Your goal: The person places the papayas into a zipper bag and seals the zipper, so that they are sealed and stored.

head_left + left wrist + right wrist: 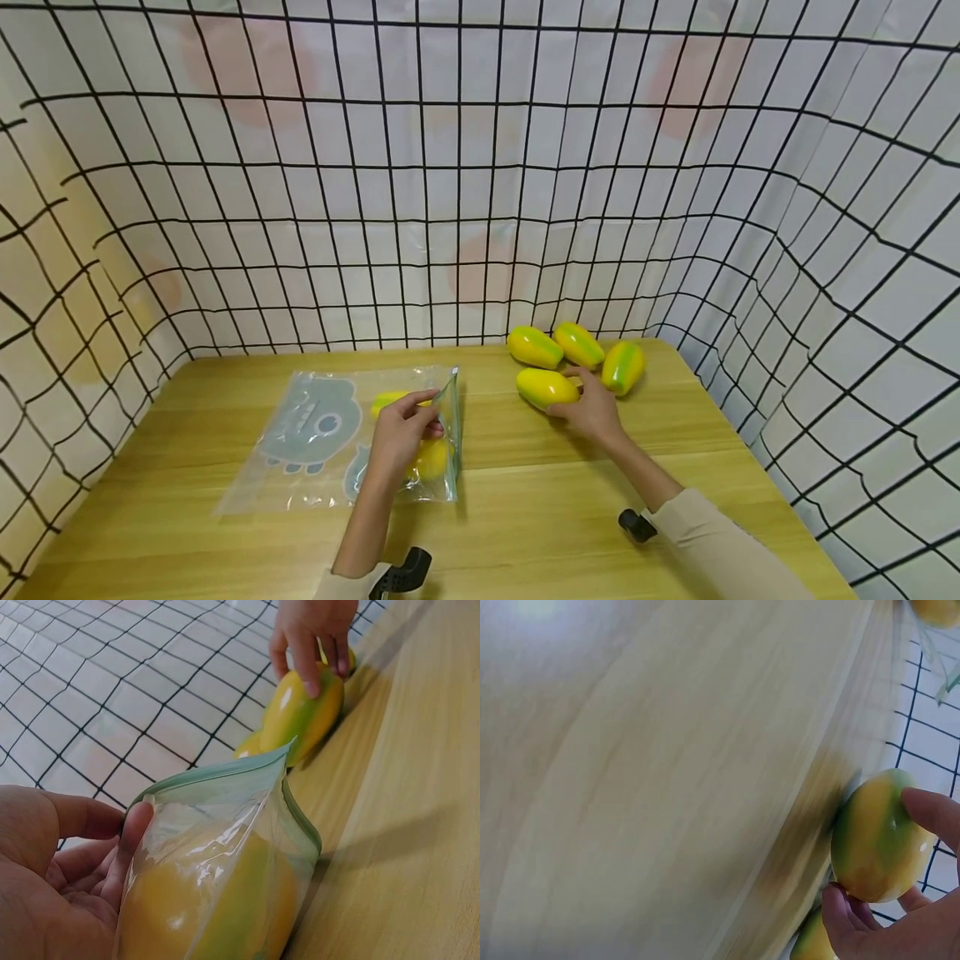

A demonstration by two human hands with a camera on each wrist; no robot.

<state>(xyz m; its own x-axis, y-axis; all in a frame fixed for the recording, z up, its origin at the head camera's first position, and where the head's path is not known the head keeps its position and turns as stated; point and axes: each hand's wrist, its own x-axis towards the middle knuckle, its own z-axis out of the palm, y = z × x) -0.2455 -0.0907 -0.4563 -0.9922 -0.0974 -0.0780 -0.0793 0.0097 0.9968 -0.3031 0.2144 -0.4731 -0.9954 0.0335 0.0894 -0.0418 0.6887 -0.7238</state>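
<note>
A clear zip bag [452, 479] with a pale green seal strip and a blue-grey cartoon print lies on the table, its mouth toward the right. Yellow fruit with green stripes, papaya-like [431, 460], shows through its plastic. My left hand [405, 429] pinches the bag's upper edge at the seal between thumb and finger, lifting the mouth in the left wrist view. My right hand [595, 408] holds another papaya-like fruit [881, 836], thumb on one side and fingers on the other. Behind that hand lie three more such fruits [534, 347], close together.
The wooden table [525, 517] meets a black wire grid [420, 221] at the back and both sides, with white patterned sheeting behind it. A black wrist device [637, 526] sits at the right sleeve, another [408, 571] at the left.
</note>
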